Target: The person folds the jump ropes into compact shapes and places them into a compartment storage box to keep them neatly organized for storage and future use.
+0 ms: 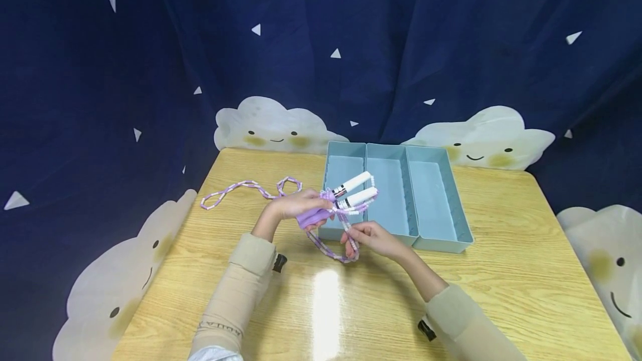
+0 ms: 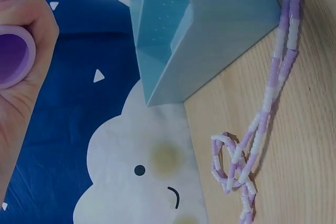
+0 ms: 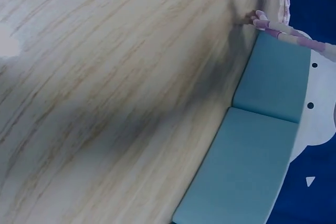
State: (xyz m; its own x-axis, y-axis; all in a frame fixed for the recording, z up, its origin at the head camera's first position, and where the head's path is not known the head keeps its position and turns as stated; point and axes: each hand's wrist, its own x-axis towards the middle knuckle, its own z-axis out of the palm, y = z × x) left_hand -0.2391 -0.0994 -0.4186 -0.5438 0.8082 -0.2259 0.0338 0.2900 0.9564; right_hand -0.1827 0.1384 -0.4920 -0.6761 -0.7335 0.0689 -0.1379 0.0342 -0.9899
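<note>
My left hand (image 1: 296,205) grips the two handles of a beaded jump rope, their white ends (image 1: 357,198) pointing up and right and their purple ends under the fingers. In the left wrist view, the hollow end of a purple handle (image 2: 30,56) pokes out of that hand. My right hand (image 1: 375,238) pinches the purple and white beaded cord (image 1: 348,229) just below the handles. Some cord is looped around the handles, and a loop hangs between the hands. The doubled tail (image 1: 241,184) trails leftward on the table, with a small loop in it.
Light blue open bins (image 1: 443,245) stand side by side behind the hands, forming three long compartments. They rest on a wood-grain table (image 1: 521,272). A dark blue curtain (image 1: 311,15) with white triangles and smiling clouds surrounds the table's back and sides.
</note>
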